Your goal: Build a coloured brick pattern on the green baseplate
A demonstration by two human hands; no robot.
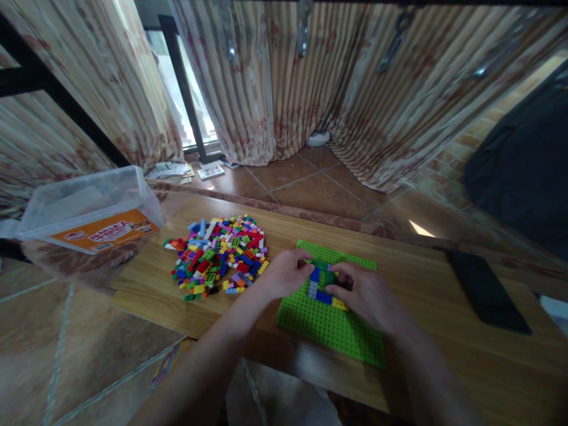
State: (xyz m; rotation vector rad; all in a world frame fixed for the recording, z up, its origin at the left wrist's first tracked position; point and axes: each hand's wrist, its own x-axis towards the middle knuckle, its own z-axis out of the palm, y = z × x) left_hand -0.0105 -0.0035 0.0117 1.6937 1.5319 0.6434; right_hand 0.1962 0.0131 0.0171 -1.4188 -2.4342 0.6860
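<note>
A bright green studded baseplate lies on the wooden bench, with a small outline of toy bricks built on it. Blue bricks, a light blue brick and a yellow brick form part of this outline. My left hand is at its upper left corner, fingers curled and pressed together; whatever they hold is hidden. From the right, my right hand reaches in, thumb and forefinger closed around a dark green brick inside the outline.
Left of the baseplate spreads a pile of loose coloured bricks. A clear plastic box with an orange label stands at the bench's left end. On the right lies a black flat object, probably a phone. Curtains hang beyond the tiled floor.
</note>
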